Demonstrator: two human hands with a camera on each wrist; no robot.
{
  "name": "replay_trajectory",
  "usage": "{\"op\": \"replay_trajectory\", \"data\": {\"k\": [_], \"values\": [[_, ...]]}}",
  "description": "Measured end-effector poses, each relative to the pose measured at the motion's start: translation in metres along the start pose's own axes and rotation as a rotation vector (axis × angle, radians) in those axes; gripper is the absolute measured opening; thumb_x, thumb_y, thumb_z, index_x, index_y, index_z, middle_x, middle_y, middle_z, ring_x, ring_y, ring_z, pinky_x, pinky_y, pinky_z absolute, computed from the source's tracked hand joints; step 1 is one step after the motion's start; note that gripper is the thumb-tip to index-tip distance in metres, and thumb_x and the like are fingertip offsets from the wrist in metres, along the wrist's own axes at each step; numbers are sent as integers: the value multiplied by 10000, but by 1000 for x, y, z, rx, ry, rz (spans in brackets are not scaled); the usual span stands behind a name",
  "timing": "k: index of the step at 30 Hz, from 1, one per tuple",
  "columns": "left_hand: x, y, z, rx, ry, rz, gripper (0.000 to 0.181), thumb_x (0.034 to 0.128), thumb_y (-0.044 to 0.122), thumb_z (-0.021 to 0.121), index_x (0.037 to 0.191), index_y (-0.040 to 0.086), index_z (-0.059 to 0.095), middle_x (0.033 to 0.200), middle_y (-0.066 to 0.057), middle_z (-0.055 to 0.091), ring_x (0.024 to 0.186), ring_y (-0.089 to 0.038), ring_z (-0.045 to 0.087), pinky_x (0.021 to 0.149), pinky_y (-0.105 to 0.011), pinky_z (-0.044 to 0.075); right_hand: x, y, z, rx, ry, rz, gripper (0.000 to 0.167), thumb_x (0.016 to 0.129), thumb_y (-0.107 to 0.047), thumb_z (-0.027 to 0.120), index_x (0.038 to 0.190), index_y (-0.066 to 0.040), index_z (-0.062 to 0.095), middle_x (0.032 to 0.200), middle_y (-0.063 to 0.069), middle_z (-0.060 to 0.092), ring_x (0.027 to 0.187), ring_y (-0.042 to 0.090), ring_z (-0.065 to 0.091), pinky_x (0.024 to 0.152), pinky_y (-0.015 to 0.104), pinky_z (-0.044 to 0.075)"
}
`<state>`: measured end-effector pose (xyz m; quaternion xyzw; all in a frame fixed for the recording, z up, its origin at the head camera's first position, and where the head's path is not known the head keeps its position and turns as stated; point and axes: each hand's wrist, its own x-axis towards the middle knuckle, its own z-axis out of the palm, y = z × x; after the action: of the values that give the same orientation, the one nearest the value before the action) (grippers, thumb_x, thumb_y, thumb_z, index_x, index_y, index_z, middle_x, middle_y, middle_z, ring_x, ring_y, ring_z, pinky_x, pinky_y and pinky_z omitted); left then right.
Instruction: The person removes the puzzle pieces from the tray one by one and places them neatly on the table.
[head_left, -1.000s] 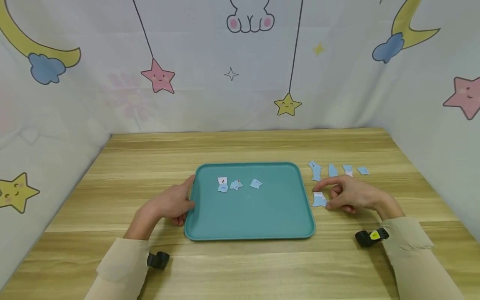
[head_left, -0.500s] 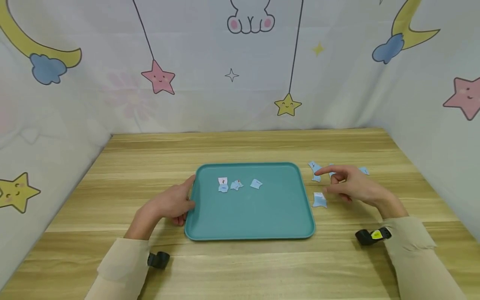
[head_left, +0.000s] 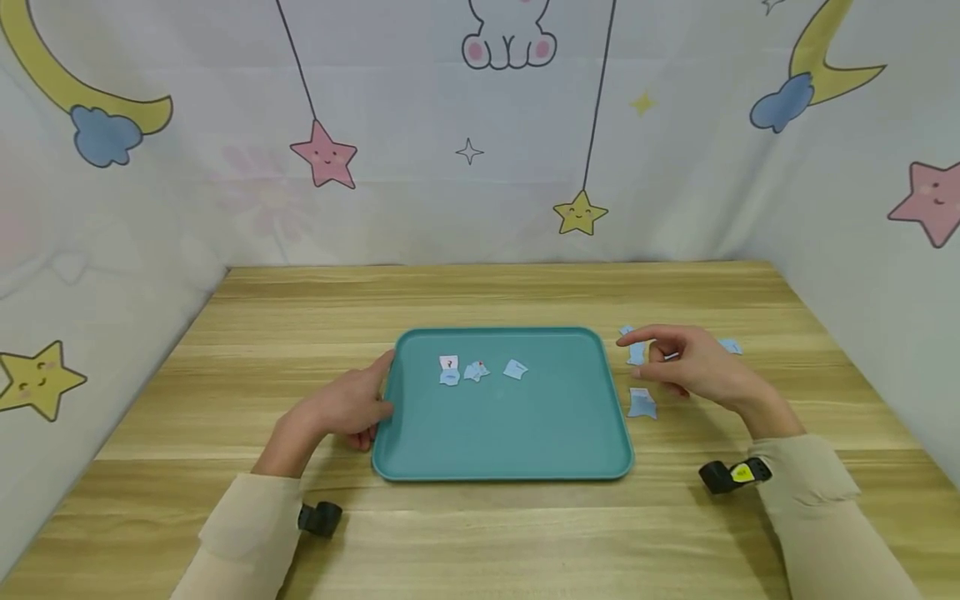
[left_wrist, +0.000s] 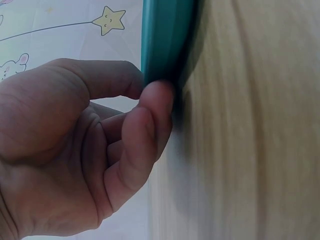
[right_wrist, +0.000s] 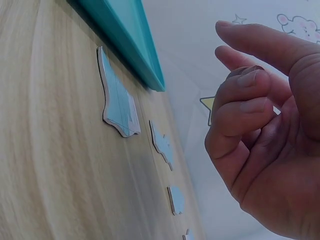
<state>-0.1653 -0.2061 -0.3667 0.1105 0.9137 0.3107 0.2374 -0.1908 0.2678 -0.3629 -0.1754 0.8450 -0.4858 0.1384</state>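
The left hand (head_left: 348,407) holds the left rim of the teal tray (head_left: 510,433), where a row of small light-blue pieces (head_left: 515,369) lies in the far half. Past the tray's right side, the right hand (head_left: 697,364) hovers, index finger and thumb apart, gripping nothing. Near it on the tabletop (head_left: 510,542) lie more blue pieces (head_left: 642,404), some apparently hidden behind the fingers.

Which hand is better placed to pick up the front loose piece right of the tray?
Probably the right hand: it hovers beside that blue piece, holding nothing. The left hand holds the tray at its opposite edge, farther away.
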Motion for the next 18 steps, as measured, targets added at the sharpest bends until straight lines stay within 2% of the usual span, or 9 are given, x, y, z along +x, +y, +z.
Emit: {"op": "replay_trajectory", "data": {"k": [18], "values": [[1,-1,0,-3,-4,-6,860,997,22,496,1683,-9,-23,588,-92,619,445,-149,613,479,-316,581,5,-9,5,8,-42,-30,442,983,-110,734,1399,-10,625,715,26,529,475,152,427,442,364,434]]}}
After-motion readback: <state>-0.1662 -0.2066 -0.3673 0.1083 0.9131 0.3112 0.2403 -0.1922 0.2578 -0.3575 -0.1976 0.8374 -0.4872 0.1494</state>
